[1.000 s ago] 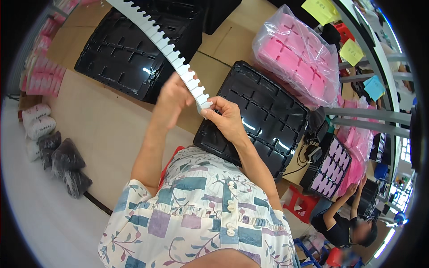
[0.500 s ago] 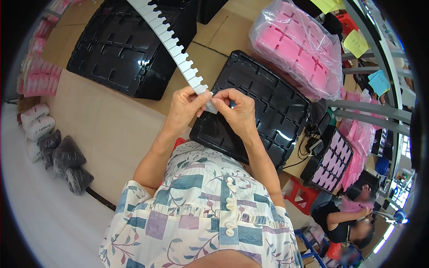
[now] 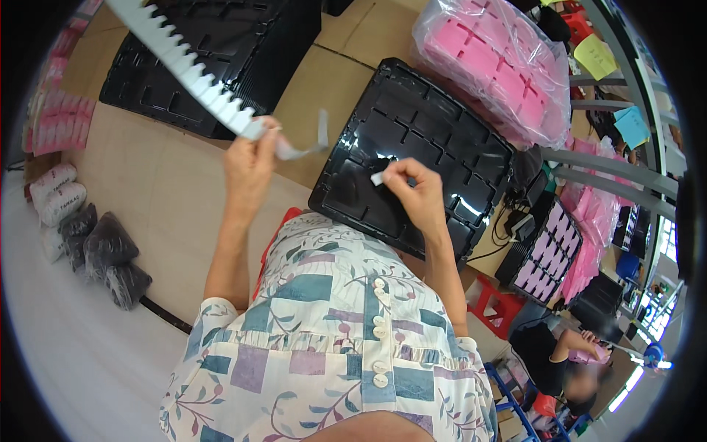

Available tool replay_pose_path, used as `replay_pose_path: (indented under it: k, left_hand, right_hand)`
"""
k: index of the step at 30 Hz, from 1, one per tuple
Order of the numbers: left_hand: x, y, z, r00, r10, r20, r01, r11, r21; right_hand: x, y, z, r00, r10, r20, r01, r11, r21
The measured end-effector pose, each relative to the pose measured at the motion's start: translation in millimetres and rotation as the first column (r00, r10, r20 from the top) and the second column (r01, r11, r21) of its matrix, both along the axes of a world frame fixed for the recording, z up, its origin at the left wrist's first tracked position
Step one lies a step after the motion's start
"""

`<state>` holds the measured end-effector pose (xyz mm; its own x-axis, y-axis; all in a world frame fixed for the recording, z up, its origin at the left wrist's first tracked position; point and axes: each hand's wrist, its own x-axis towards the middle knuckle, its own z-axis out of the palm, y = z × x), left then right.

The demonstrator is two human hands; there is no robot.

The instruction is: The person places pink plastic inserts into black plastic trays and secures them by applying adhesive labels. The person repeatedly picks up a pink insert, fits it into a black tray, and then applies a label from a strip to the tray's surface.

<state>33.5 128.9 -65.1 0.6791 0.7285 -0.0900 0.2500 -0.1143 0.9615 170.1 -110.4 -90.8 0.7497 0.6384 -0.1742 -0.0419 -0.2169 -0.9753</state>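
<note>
My left hand (image 3: 247, 171) is closed in a pinch on one end of a long, pale strip with a notched edge (image 3: 195, 79), which runs up and away to the far left. A thin translucent tail (image 3: 322, 132), blurred, curls out to the right of that hand. Between the thumb and fingertips of my right hand (image 3: 420, 193) is a small white piece (image 3: 378, 178). This hand is just over a shiny black plastic tray (image 3: 434, 132) with molded compartments, lying in front of me.
Stacked black trays (image 3: 199, 103) stand at far left. Pink trays in clear plastic (image 3: 493, 74) lie at far right. A black tray of pink pieces (image 3: 549, 250) and a red stool (image 3: 495, 306) are at right. Another person (image 3: 549, 361) works beyond. Bagged bundles (image 3: 110, 239) rest at left.
My hands have moved apart. The left carried the notched strip leftward and up; the right moved to the right with a small white piece. A thin tail now hangs by the left hand.
</note>
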Motion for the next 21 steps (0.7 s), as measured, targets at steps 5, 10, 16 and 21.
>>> replay_pose_path:
  k: [5, 10, 16, 21]
  left_hand:
    - [-27.0, 21.8, -2.0, 0.991, 0.006, -0.137, 0.021, 0.98, 0.197]
    - [-17.4, 17.9, -1.7, 0.96, -0.104, -0.26, 0.148, 0.976, 0.157]
    - [-11.0, 10.2, -3.8, 0.945, -0.163, -0.283, 0.199, 0.975, 0.102]
    - [-11.9, 3.5, -8.3, 0.942, -0.192, -0.274, 0.217, 0.974, 0.063]
  right_hand:
    - [-18.9, -8.2, -8.2, 0.853, 0.207, 0.479, -0.097, 0.965, -0.244]
    - [-26.9, 13.5, -10.8, 0.768, 0.267, 0.583, -0.172, 0.962, -0.214]
    - [-41.4, 26.5, -37.2, 0.64, 0.312, 0.702, -0.121, 0.943, -0.309]
    - [-41.9, 26.7, -40.2, 0.609, 0.26, 0.749, -0.035, 0.953, -0.302]
